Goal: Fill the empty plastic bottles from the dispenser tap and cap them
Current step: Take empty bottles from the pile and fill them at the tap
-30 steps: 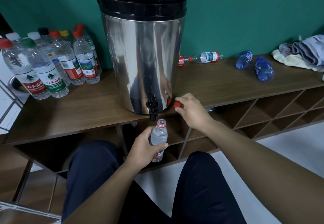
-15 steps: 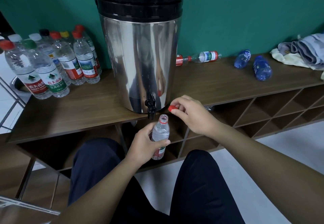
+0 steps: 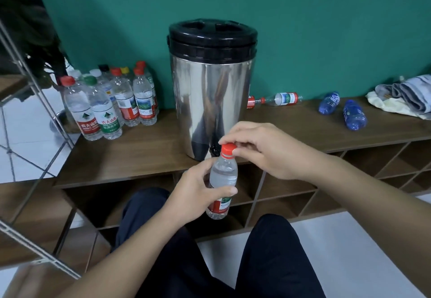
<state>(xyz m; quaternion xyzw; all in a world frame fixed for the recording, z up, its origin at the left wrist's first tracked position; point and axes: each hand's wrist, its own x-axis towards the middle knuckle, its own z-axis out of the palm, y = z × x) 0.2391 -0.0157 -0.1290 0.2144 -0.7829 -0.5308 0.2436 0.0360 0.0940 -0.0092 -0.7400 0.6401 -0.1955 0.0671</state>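
A clear plastic bottle (image 3: pixel 223 176) with a red label, filled with water, is upright in front of the shelf edge. My left hand (image 3: pixel 196 190) grips its middle. A red cap (image 3: pixel 228 149) sits on its neck, and my right hand (image 3: pixel 263 150) pinches that cap from the right. Behind them the steel dispenser (image 3: pixel 211 92) with a black lid stands on the wooden shelf (image 3: pixel 130 155). Its black tap (image 3: pixel 214 150) is mostly hidden behind the bottle top.
Several capped full bottles (image 3: pixel 112 104) stand at the shelf's left. An empty red-label bottle (image 3: pixel 279 99) and two blue bottles (image 3: pixel 342 108) lie on the right, beside folded cloths (image 3: pixel 403 99). Open cubbyholes run under the shelf. A metal rack (image 3: pixel 25 83) stands at left.
My left hand has brought the bottle out from under the tap, toward me. My right hand carried the red cap from the shelf edge onto the bottle's neck.
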